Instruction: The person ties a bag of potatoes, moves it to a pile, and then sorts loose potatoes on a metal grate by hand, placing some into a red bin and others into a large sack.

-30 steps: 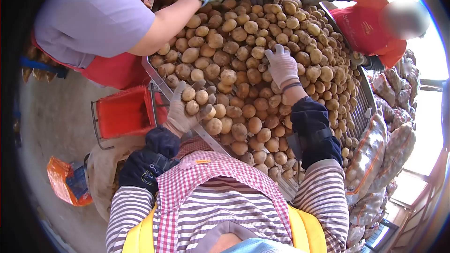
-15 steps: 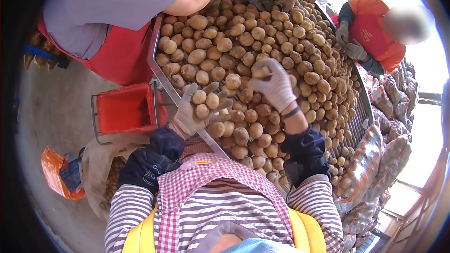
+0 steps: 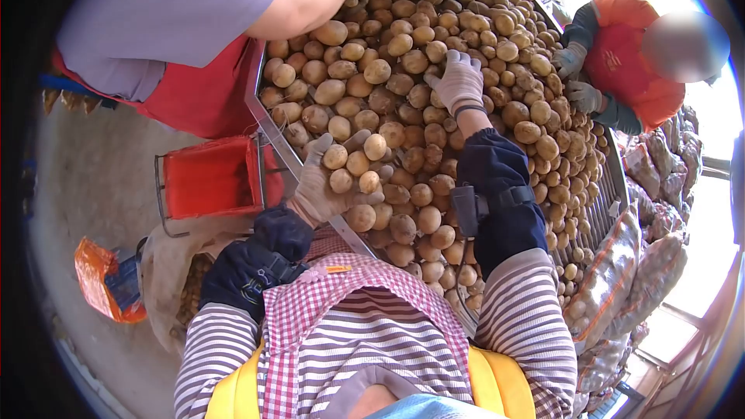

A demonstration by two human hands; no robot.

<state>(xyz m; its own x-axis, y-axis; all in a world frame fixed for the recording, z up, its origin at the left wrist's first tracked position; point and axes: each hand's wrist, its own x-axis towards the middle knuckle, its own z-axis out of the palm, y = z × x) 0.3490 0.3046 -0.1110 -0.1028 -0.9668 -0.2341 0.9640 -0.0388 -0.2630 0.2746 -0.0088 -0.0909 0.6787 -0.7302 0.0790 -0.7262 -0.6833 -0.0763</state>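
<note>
Several small round potatoes (image 3: pixel 358 164) rest in the palm of my left hand (image 3: pixel 320 186), which is cupped palm up over the near left edge of the pile, its gloved fingers spread around them. Farther forward, my right hand (image 3: pixel 459 84), also gloved, lies palm down on the potato pile (image 3: pixel 396 101). Its thumb points left, apart from the fingers, and the fingertips touch potatoes. What lies beneath its palm is hidden. The potatoes are brown and yellowish and vary in size.
A metal table rim (image 3: pixel 273 133) borders the pile on the left. Beside it stands a red bin (image 3: pixel 206 178) in a metal frame. Co-workers are at the left, the far side and the right (image 3: pixel 621 62). Filled mesh sacks (image 3: pixel 605 279) lean at the right; an open sack (image 3: pixel 167 279) sits lower left.
My right hand has moved forward from near my left hand, and its arm is more extended. More potatoes now lie in my left palm. The co-worker's hands at the right have moved apart.
</note>
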